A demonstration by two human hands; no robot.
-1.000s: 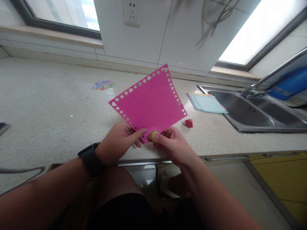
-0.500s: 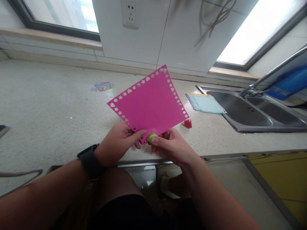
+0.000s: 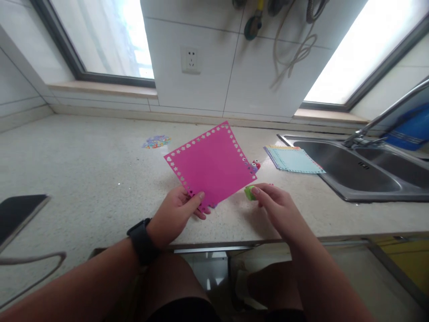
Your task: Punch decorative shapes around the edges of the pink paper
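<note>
My left hand point(image 3: 182, 206) pinches the near corner of a pink sheet of paper point(image 3: 212, 165), thumb on top and fingers beneath. Small hearts, stars and flowers are cut out along several of its edges. To the right of the sheet, my right hand point(image 3: 273, 203) holds a small green craft punch point(image 3: 250, 192) between thumb and fingers, apart from the paper. Behind the sheet's right corner a small red and purple object point(image 3: 255, 165) sits on the counter, partly covered by the paper.
A stack of punched paper sheets point(image 3: 295, 160), light blue on top, lies by the steel sink point(image 3: 335, 172), overlapping its rim. Colourful paper bits point(image 3: 157, 141) form a pile at the back left. A dark flat object point(image 3: 20, 214) lies at the left on the counter point(image 3: 100, 179).
My right hand has drawn the green punch off the pink sheet and moved it to the right. My left hand still grips the sheet. The view has tilted up, showing more wall.
</note>
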